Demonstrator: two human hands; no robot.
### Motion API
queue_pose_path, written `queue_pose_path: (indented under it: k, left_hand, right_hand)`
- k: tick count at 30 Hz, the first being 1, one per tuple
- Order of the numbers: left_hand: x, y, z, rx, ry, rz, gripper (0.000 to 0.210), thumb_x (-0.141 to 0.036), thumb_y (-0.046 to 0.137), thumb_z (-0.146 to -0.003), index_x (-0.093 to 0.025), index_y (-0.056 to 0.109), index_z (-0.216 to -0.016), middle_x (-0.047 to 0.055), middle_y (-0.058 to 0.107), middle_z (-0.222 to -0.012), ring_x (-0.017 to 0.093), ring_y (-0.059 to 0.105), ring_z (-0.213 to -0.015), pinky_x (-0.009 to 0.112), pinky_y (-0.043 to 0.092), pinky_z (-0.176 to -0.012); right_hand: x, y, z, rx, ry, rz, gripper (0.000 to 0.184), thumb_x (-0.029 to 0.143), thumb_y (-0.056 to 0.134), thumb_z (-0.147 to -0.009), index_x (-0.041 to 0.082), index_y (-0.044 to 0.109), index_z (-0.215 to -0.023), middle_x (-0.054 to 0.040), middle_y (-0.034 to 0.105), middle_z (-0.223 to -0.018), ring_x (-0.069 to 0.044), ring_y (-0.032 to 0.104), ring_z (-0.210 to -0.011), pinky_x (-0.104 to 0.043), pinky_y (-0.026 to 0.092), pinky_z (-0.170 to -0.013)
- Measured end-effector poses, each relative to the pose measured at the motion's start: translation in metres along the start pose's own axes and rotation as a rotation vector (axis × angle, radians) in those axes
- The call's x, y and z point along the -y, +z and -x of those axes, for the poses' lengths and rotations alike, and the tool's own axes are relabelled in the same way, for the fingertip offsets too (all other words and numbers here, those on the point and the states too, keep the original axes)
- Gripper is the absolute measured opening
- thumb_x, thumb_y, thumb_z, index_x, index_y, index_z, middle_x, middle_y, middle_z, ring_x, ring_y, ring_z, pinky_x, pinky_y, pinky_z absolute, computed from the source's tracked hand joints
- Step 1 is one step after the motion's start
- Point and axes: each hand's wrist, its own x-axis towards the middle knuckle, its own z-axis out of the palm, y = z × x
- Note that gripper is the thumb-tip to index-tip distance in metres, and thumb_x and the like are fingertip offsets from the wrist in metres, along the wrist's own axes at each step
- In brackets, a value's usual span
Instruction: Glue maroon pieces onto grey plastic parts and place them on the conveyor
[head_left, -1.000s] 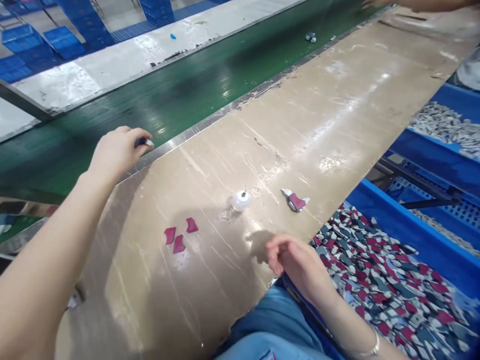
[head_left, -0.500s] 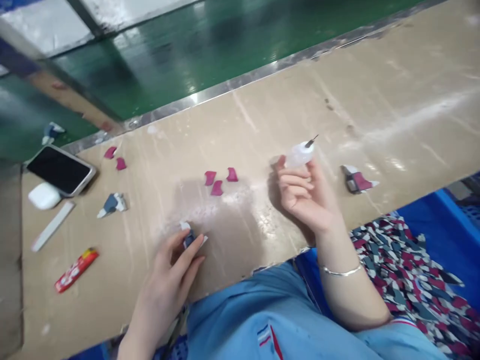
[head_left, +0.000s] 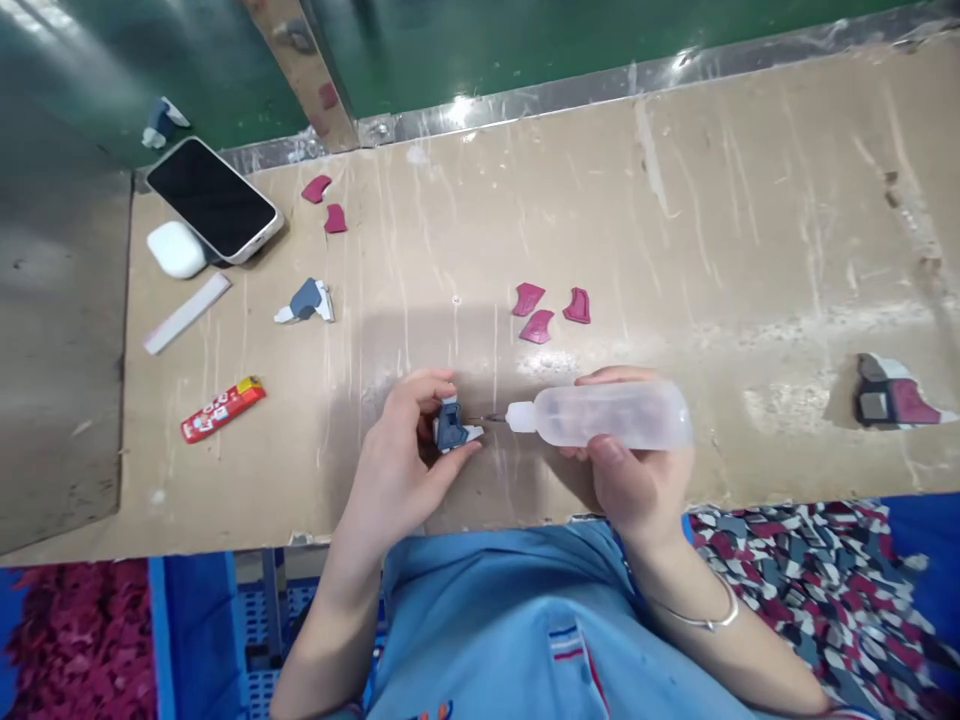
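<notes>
Between the thumb and fingers of my left hand (head_left: 397, 465) is a small dark blue and white plastic piece (head_left: 450, 427), its recessed side facing up. My right hand (head_left: 637, 480) is closed around a translucent squeeze bottle (head_left: 615, 414) with a white cap and a thin needle tip (head_left: 487, 418). The bottle lies nearly level, and its tip points left, right beside the piece. Whether the tip touches the piece I cannot tell. Just beyond my hands lie three loose maroon pieces (head_left: 536, 326); the right one shows its hollow side.
A phone (head_left: 214, 200), a white case (head_left: 176, 250), a pale strip (head_left: 187, 313), a red packet (head_left: 223, 410) and a blue-white piece (head_left: 307, 300) lie on the left. An assembled piece (head_left: 896, 392) sits far right. Blue bins hold maroon parts (head_left: 82, 640) and mixed-colour pieces (head_left: 817, 600).
My right hand has brought the bottle down and left, turning its tip from up-right to point left at the piece. My left hand has turned the piece so its recess shows. The view has shifted.
</notes>
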Motion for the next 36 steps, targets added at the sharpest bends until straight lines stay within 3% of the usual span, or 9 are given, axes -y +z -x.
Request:
queue_pose_path:
  k: [3, 9, 15, 19, 30, 36]
  left_hand:
    - [0.005, 0.007, 0.003, -0.039, -0.029, 0.132, 0.049, -0.012, 0.076, -0.093, -0.028, 0.056, -0.135, 0.013, 0.063, -0.152, 0.022, 0.077, -0.117, 0.036, 0.065, -0.095]
    - [0.002, 0.005, 0.0, -0.017, -0.055, 0.212, 0.048, -0.016, 0.077, -0.095, -0.028, 0.054, -0.134, 0.011, 0.064, -0.151, 0.022, 0.078, -0.115, 0.037, 0.067, -0.097]
    - [0.0, 0.005, 0.0, -0.02, -0.043, 0.196, 0.051, -0.012, 0.079, -0.093, -0.028, 0.055, -0.135, 0.008, 0.065, -0.15, 0.022, 0.078, -0.116, 0.04, 0.066, -0.102]
    - [-0.001, 0.006, 0.0, -0.023, -0.056, 0.183, 0.051, -0.012, 0.079, -0.093, -0.028, 0.055, -0.134, 0.009, 0.065, -0.151, 0.022, 0.078, -0.116, 0.037, 0.068, -0.097]
    - [0.0, 0.004, 0.001, -0.018, -0.037, 0.164, 0.049, -0.01, 0.077, -0.093, -0.028, 0.055, -0.133, 0.01, 0.065, -0.151, 0.023, 0.078, -0.118, 0.041, 0.067, -0.101]
    - [0.001, 0.004, 0.001, -0.005, -0.034, 0.181, 0.051, -0.007, 0.071, -0.092, -0.03, 0.054, -0.134, 0.009, 0.064, -0.151, 0.028, 0.07, -0.137, 0.045, 0.064, -0.107]
  right_hand:
    - [0.003, 0.004, -0.001, -0.054, -0.152, 0.012, 0.04, 0.061, 0.073, -0.099, 0.026, 0.068, -0.116, -0.0102, 0.072, -0.102, -0.029, 0.076, -0.085, -0.042, 0.064, -0.067]
    - [0.01, 0.008, -0.005, 0.016, -0.365, 0.173, 0.035, 0.054, 0.074, -0.101, 0.024, 0.071, -0.118, -0.0092, 0.075, -0.102, -0.026, 0.076, -0.082, -0.038, 0.064, -0.065]
    - [0.009, 0.007, -0.005, 0.036, -0.389, 0.233, 0.034, 0.051, 0.071, -0.103, 0.024, 0.07, -0.123, -0.0089, 0.075, -0.102, -0.025, 0.076, -0.08, -0.038, 0.064, -0.061]
    - [0.01, 0.007, -0.005, 0.006, -0.37, 0.288, 0.034, 0.054, 0.07, -0.103, 0.024, 0.07, -0.12, -0.0105, 0.076, -0.102, -0.027, 0.076, -0.083, -0.042, 0.065, -0.064]
    - [0.009, 0.005, -0.003, 0.034, -0.409, 0.237, 0.037, 0.049, 0.075, -0.101, 0.026, 0.072, -0.129, -0.0098, 0.076, -0.105, -0.027, 0.075, -0.083, -0.04, 0.063, -0.065]
    - [0.012, 0.006, -0.001, 0.071, -0.425, 0.273, 0.033, 0.052, 0.069, -0.104, 0.027, 0.07, -0.127, -0.0076, 0.078, -0.096, -0.024, 0.076, -0.073, -0.036, 0.062, -0.055]
